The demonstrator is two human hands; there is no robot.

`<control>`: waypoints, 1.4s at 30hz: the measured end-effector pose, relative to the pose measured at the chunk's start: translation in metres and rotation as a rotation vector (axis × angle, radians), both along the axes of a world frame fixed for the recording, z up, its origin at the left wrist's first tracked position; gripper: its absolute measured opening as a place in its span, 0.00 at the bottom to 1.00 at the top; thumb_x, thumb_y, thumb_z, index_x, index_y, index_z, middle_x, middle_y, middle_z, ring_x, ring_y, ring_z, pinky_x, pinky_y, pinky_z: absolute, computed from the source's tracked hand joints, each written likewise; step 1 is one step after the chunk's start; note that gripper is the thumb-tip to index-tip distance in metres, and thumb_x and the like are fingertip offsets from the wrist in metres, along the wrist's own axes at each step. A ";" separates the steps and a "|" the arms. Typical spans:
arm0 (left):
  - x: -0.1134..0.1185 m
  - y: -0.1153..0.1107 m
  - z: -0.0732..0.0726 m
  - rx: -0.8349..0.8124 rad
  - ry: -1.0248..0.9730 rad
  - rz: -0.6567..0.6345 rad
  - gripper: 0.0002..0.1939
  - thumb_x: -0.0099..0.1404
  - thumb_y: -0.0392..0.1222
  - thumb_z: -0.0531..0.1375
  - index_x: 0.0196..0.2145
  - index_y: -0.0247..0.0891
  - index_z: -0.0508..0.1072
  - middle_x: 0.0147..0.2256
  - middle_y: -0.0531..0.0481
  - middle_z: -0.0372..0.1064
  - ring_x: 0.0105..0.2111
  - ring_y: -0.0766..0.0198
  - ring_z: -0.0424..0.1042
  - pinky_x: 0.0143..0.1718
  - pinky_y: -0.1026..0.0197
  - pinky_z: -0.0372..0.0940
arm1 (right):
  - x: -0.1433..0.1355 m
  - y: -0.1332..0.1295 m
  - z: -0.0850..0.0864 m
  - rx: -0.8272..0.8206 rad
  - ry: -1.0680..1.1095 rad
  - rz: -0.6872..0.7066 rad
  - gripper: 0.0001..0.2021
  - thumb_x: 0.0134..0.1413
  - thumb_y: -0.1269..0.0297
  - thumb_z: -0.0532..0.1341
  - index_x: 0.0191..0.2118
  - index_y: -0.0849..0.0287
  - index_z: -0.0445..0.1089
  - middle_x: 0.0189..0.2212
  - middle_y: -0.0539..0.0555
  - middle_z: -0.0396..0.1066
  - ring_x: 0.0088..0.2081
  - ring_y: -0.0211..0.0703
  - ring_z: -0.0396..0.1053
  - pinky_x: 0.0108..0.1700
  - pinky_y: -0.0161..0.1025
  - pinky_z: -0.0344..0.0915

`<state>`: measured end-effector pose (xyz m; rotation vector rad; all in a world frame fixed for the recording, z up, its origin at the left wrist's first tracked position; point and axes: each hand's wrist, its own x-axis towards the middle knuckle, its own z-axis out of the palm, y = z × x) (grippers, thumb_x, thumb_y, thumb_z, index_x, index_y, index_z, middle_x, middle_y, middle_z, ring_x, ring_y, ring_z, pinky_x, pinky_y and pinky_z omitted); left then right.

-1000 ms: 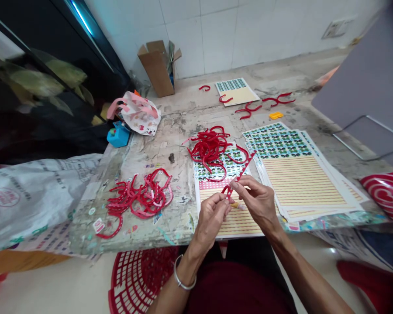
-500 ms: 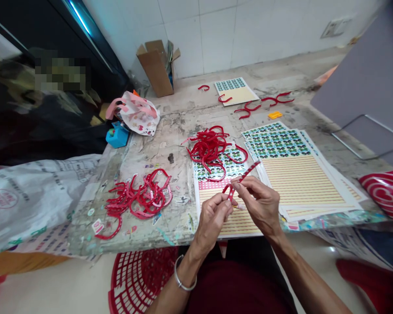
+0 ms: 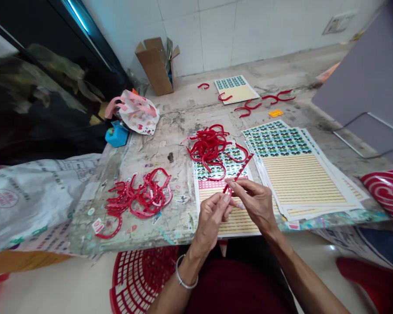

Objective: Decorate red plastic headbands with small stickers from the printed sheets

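Observation:
Between my two hands is a thin red headband [image 3: 243, 167], with pale dots along its upper length, slanting up to the right. My left hand [image 3: 211, 218] pinches its lower part between thumb and fingers. Just above, my right hand [image 3: 257, 204] has thumb and forefinger closed on the same band; the fingers hide part of it. Beneath my hands lies a sticker sheet [image 3: 211, 211] with a pink dotted row and yellow striped rows. A pile of plain red headbands [image 3: 209, 146] rests on its upper part. Dotted red headbands [image 3: 140, 196] lie heaped to the left.
More sticker sheets [image 3: 301, 179] are stacked at the right, by a grey panel [image 3: 370, 96]. Several loose headbands [image 3: 247, 107] lie farther back, near a yellow clip-like piece [image 3: 275, 113]. A cardboard box [image 3: 155, 69], patterned bag [image 3: 139, 113] and blue tape dispenser [image 3: 117, 134] stand back left.
My right hand has shifted slightly left and down along the headband, closer to my left hand. The band's upper end has dropped left; both hands still hold it.

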<state>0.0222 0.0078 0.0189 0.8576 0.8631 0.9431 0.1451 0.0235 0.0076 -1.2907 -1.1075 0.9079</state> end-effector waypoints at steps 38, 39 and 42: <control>-0.017 -0.009 0.002 0.324 0.285 -0.152 0.13 0.67 0.42 0.50 0.39 0.34 0.71 0.24 0.52 0.61 0.28 0.64 0.62 0.36 0.62 0.58 | 0.023 -0.006 -0.006 -0.086 0.004 0.414 0.25 0.45 0.60 0.66 0.52 0.54 0.65 0.50 0.55 0.64 0.49 0.46 0.65 0.49 0.46 0.70; -0.018 -0.010 0.001 0.328 0.280 -0.157 0.13 0.67 0.42 0.50 0.40 0.34 0.71 0.25 0.51 0.62 0.29 0.64 0.63 0.37 0.62 0.58 | 0.023 -0.006 -0.006 -0.070 0.010 0.416 0.25 0.45 0.60 0.66 0.51 0.54 0.66 0.49 0.55 0.64 0.49 0.46 0.65 0.49 0.46 0.70; -0.018 -0.010 -0.001 0.336 0.264 -0.182 0.13 0.67 0.40 0.50 0.41 0.33 0.72 0.29 0.48 0.67 0.33 0.62 0.66 0.41 0.60 0.59 | 0.023 -0.007 -0.006 0.010 -0.013 0.401 0.25 0.44 0.62 0.67 0.51 0.53 0.66 0.48 0.55 0.63 0.50 0.47 0.64 0.51 0.46 0.69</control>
